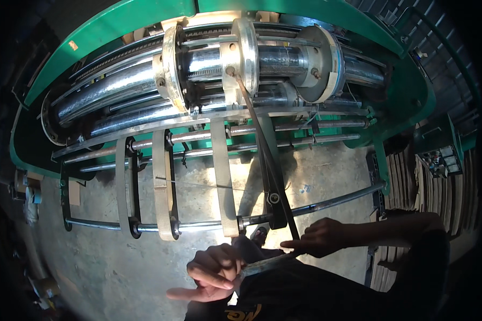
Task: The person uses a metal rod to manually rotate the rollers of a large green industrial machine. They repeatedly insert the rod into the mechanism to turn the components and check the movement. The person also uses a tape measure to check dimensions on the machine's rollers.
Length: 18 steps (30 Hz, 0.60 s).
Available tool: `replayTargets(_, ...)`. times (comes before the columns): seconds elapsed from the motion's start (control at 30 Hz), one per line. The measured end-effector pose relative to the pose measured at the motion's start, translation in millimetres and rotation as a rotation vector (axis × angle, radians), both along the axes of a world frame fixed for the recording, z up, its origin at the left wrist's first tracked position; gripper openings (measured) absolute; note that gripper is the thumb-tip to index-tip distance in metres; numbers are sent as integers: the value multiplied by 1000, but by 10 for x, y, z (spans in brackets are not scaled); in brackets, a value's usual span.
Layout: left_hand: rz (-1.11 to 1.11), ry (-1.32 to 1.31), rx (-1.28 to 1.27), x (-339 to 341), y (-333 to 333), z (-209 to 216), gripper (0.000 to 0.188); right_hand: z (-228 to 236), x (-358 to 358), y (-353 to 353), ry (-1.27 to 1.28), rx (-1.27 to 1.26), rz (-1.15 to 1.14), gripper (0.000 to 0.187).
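Fingers clamped — left hand (214, 273) on grey strip (265, 265), right hand (322, 237) on dark bar (269, 160) — belts (223, 176), steel rail (334, 202) beyond.

head | wearer's-eye fisheye | faces steeply down | near the green machine (245, 61)

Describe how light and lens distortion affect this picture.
In the head view, glare streaks the shiny roller and bright light patches the floor; in the head view, the fisheye lens curves the front rod; in the head view, the right hand is shaded while the left hand catches light, and the corners go black.
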<state>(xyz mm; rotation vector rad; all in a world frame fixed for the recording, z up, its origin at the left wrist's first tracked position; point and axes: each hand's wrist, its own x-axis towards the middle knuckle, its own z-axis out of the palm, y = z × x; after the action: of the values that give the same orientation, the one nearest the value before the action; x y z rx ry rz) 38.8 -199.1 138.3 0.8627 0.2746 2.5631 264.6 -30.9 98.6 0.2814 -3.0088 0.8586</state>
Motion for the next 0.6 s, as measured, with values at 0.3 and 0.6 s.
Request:
replayTargets(0.3,21,20,-180,75,-146,128,62,-74,60,-105,46,-19,-45,47)
replayTargets(0.6,-76,-115,-323,-155,-577,663,70,614,209,-721,240,302,-219,38)
